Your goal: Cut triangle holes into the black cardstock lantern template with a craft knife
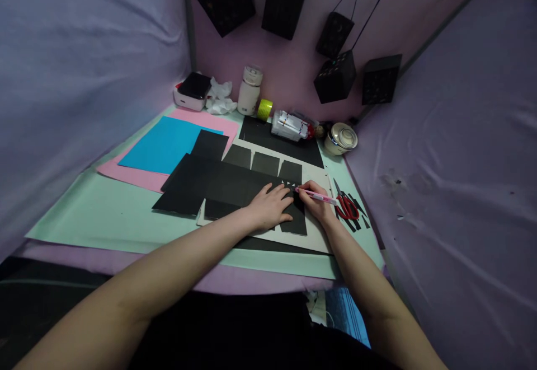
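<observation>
Right hand (312, 199): my fingers pinch the pink pen-like tool (318, 195) near its tip end, the shaft slanting back across my hand and its rear end sticking out to the right.
Tool tip: it points left out of my pinch, at the black card (222, 182), just beside the small pale triangles (289, 183); whether it presses in or only touches, I cannot tell.
Left hand (271, 207): it rests palm down on the card with fingers spread, just left of my pinch, fingertips reaching toward the triangles.
Black card: it lies under my left palm and runs well out to the left of my grip, with flaps along its far and near edges.
White board (318, 234): it lies beneath the card and shows just nearer than my right hand.
Red-handled scissors (347, 206): they lie just right of my pinching hand, black scraps (366, 222) around them.
Black sheet (289, 149): flat, beyond both my hands.
Blue sheet (168, 143): well left of my grip, on the pink sheet (112, 169).
Lidded container (340, 139): beyond my right hand and to its right.
</observation>
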`<state>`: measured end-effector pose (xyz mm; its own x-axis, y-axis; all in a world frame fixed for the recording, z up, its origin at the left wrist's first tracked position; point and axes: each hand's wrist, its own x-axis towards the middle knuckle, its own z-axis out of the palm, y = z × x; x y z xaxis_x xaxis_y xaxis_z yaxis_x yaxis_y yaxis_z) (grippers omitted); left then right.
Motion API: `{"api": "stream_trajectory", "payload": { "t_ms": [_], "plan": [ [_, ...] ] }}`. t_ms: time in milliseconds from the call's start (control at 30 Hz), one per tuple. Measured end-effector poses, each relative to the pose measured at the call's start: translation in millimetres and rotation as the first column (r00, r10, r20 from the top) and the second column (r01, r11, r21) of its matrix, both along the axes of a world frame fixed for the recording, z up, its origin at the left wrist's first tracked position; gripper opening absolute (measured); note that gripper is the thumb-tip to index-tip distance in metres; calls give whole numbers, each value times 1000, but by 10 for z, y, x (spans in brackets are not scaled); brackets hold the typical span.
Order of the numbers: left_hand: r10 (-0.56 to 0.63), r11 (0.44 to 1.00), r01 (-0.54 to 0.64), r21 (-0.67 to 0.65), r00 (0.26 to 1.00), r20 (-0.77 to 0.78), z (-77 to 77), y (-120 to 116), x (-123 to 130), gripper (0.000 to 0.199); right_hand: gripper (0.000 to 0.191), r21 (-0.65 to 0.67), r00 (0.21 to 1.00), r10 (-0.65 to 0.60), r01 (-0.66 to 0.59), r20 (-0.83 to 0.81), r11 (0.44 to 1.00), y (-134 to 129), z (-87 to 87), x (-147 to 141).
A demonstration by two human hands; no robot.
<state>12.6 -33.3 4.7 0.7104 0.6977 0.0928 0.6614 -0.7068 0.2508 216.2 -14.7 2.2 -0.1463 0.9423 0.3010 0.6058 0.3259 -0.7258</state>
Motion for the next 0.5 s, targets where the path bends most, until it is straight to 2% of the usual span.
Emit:
{"api": "stream_trajectory", "payload": {
  "t_ms": [500],
  "plan": [
    [5,1000,-5,-2,1000,-9,3,4,19,49,23,17,1000,18,-18,3,1000,48,-51,-15]
  ]
}}
